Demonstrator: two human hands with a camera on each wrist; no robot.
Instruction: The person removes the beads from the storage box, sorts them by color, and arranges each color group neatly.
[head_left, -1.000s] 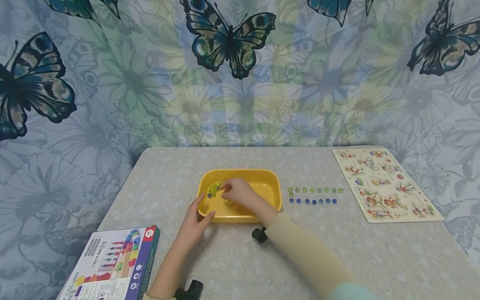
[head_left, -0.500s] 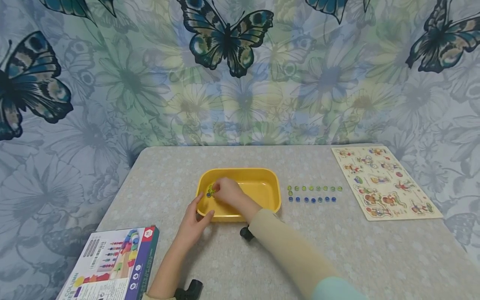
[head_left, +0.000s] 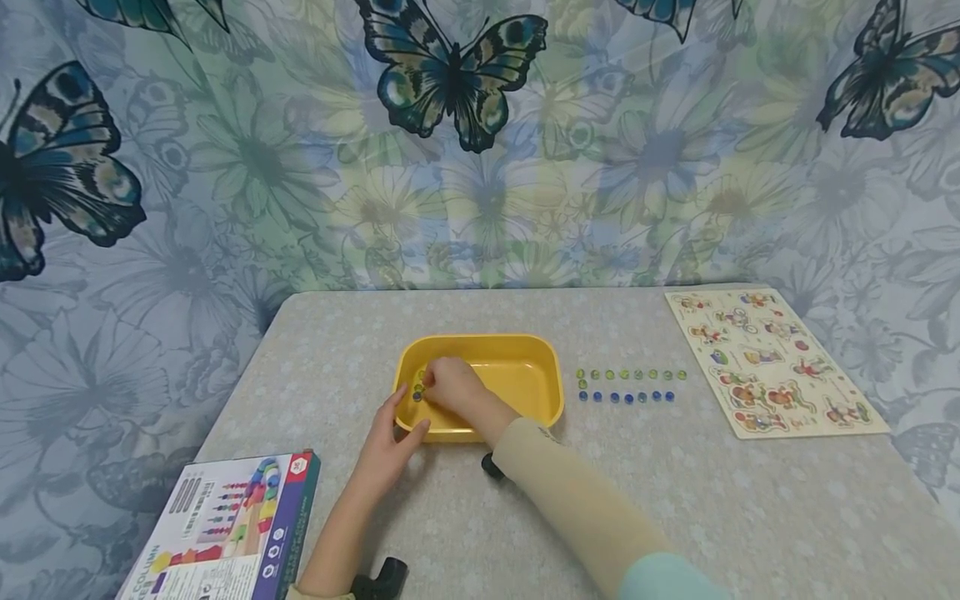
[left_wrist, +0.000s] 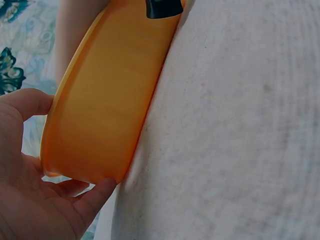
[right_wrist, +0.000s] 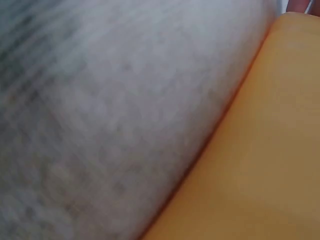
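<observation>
A shallow yellow plastic tray (head_left: 521,379) sits on the table. My left hand (head_left: 384,446) holds its near left corner; in the left wrist view the thumb hooks over the rim and other fingers lie along the outer wall. Inside the tray, at its left end, is a small cluster of round glassy beads (head_left: 417,395), green and blue. My right hand (head_left: 453,385) reaches in over the near rim, fingers bent down at these beads. Its fingertips are hidden, so I cannot tell whether a bead is between them. The right wrist view shows only the tray's outer wall (right_wrist: 250,150) and cloth.
Right of the tray lie a row of green beads (head_left: 624,375) and a row of blue beads (head_left: 628,398), one green bead between them. A board with cartoon pictures (head_left: 772,367) lies at the far right. A toy box (head_left: 225,525) lies at the near left.
My right hand has moved left within the tray, up to the bead cluster, and now covers more of it. My left hand has stayed at the tray's corner.
</observation>
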